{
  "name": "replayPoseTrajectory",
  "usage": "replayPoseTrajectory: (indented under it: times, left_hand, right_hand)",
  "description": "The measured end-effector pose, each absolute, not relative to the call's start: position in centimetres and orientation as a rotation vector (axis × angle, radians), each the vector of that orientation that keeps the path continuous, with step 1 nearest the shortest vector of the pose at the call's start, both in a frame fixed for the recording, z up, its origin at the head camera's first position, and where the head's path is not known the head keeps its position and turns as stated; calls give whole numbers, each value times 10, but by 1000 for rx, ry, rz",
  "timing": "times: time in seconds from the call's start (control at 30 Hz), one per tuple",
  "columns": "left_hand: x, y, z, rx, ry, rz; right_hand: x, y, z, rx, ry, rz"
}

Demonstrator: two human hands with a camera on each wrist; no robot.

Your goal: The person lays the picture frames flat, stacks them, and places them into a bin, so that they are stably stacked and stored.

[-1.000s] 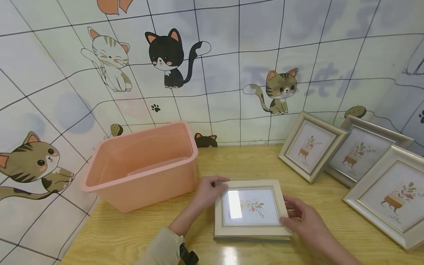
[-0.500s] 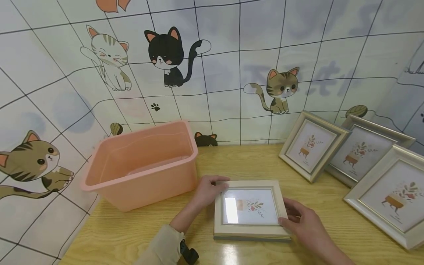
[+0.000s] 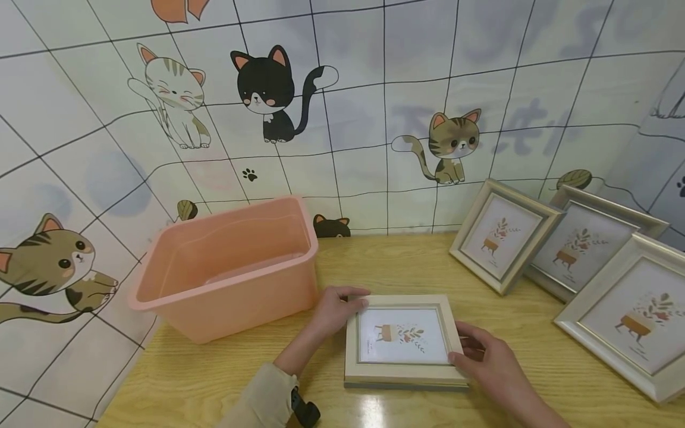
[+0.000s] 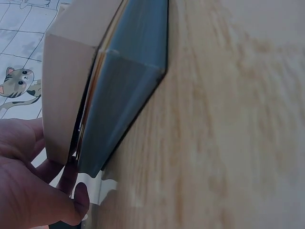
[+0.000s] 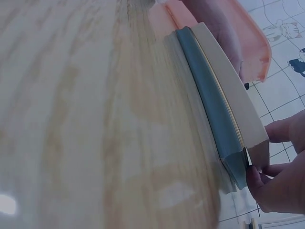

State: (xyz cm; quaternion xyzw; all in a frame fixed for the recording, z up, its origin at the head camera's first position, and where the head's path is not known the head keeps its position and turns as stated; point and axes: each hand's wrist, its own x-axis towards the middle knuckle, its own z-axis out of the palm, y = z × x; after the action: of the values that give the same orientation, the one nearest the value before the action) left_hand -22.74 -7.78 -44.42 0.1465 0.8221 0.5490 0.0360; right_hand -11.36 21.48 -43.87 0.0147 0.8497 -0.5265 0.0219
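A cream picture frame (image 3: 398, 373) lies flat on top of a blue-grey frame (image 4: 114, 100), their edges nearly lined up. Behind the glass is a print (image 3: 401, 334) of a planter with leaves, turned sideways. My left hand (image 3: 334, 312) holds the upper left corner of the cream frame, thumb over its top and fingers at the edge. At the right side, my right hand (image 3: 489, 359) grips the same frame near its lower corner, with the thumb on the border. Both wrist views show the fingers at the ends of the stack, where a narrow gap separates the two frames.
A pink plastic tub (image 3: 235, 297) stands at the left, against the wall. Three more picture frames lean at the right: a small one (image 3: 503, 238), a silver one (image 3: 575, 249) and a large one (image 3: 637, 315). The wooden table (image 3: 396, 261) meets a cat-patterned wall (image 3: 364, 119).
The bright glare on the glass has gone, so the whole print shows. Both hands stay on the cream frame with almost no movement.
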Motion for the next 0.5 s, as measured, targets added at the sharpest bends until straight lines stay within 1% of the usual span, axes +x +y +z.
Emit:
replayPoseTrajectory:
  times: [0.5]
  left_hand:
    - [-230, -79, -446, 442, 2517, 1641]
  right_hand:
    - [-111, 219, -441, 56, 2589, -1701]
